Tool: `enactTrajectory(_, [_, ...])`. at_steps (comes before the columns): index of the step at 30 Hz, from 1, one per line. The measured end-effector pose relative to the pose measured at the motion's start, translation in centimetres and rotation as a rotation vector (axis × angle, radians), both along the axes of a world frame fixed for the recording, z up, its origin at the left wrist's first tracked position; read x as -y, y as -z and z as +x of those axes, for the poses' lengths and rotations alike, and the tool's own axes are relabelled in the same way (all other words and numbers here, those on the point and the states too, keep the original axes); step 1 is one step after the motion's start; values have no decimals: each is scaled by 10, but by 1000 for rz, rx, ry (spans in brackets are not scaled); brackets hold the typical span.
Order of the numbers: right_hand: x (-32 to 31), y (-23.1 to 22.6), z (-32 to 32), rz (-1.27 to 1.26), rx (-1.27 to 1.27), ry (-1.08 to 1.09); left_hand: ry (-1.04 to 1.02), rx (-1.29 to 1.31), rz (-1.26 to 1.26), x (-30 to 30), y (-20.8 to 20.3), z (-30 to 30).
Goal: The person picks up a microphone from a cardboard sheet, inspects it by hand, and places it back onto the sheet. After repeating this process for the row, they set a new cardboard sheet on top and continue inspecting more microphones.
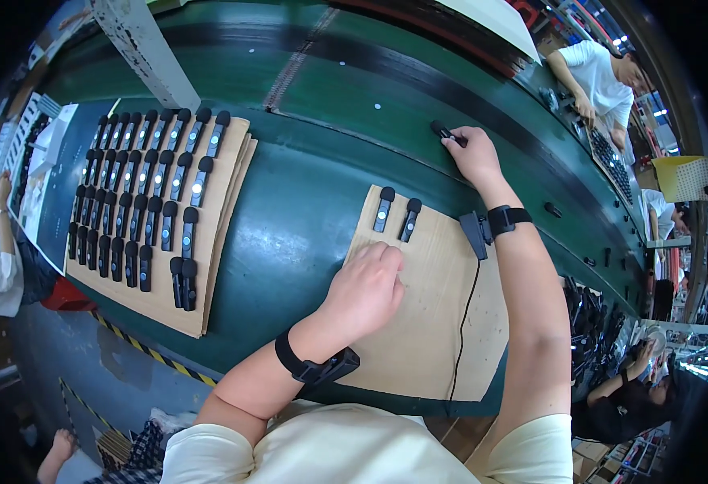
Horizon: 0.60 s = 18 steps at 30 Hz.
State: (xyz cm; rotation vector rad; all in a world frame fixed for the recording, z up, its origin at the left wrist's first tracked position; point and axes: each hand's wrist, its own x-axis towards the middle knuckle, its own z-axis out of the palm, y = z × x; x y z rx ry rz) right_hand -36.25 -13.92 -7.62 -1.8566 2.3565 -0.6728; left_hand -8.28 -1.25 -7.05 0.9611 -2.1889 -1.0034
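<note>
At the far side, over the green conveyor belt (pixel 370 105), my right hand (pixel 475 155) is closed on a small black microphone (pixel 438 127) with a rounded dark head. My left hand (pixel 367 289) is curled low over a brown cardboard sheet (pixel 426 323); its fingertips are turned under, and whatever they may hold is hidden. Just beyond that hand, two more black microphones lie side by side on the sheet: a left one (pixel 383 210) with a lit round display, and a right one (pixel 409 220).
On the left, a cardboard stack (pixel 208 274) carries several rows of black microphones (pixel 150 173). A chipped white post (pixel 148 52) rises behind it. Loose microphones, such as one at the right (pixel 553 210), lie along the belt. Co-workers sit at the right; a thin cable (pixel 467 315) crosses the sheet.
</note>
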Motion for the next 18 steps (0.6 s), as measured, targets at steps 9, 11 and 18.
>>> enactTrajectory(9, [-129, -50, 70, -62, 538, -230, 0, -20, 49, 2, -7, 3])
enactTrajectory(11, [-167, -50, 82, -128, 579, -270, -9, -253, 324, -1, -21, 1])
enactTrajectory(18, [-222, -58, 118, -232, 492, -259, 179, -484, 388, -5, -23, 4])
